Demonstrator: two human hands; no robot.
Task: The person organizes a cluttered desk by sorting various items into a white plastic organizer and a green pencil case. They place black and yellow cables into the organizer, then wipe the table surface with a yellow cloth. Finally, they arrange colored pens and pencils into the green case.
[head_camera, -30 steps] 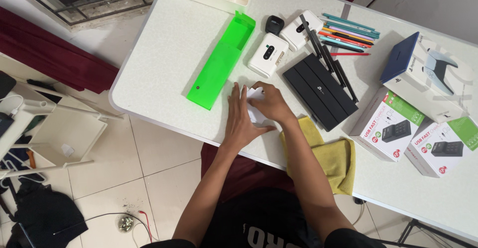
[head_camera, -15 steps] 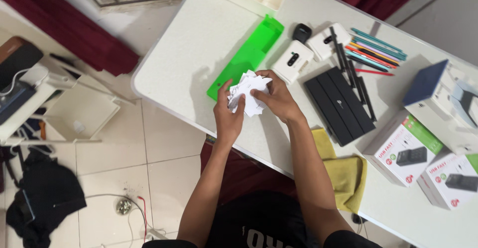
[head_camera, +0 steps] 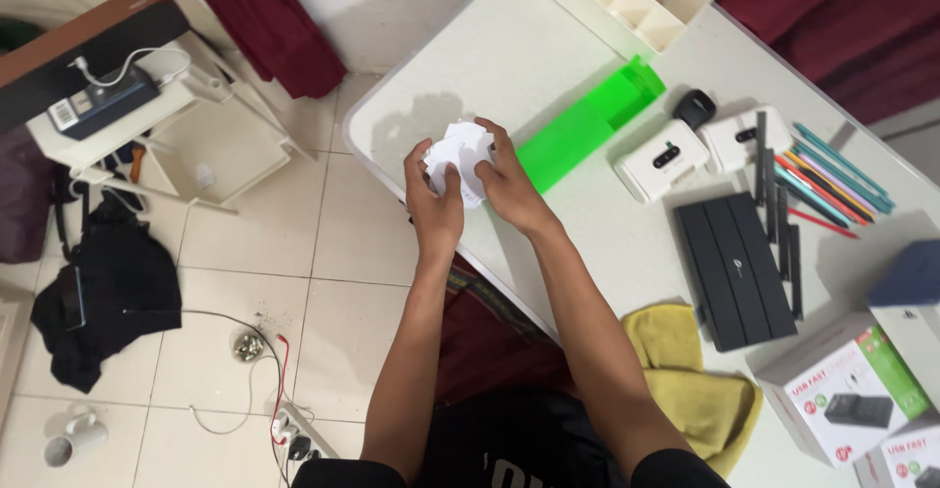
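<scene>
Up it comes: the small white stack of paper cards (head_camera: 460,158), pressed flat on the table 1 second ago, is now lifted clear of the white speckled table (head_camera: 490,52) and held over its near-left corner. The left hand (head_camera: 433,206) cups the stack from below and behind, fingers curled around it; the right hand (head_camera: 506,183) pinches its right edge, thumb on top. Both hands are clenched on the cards, so the bundle looks gathered and squared rather than loose. The view has swung left too, so the long bright green plastic box (head_camera: 578,128), lying open, now sits just right of the hands, with the white pocket router (head_camera: 665,160) beyond it untouched.
</scene>
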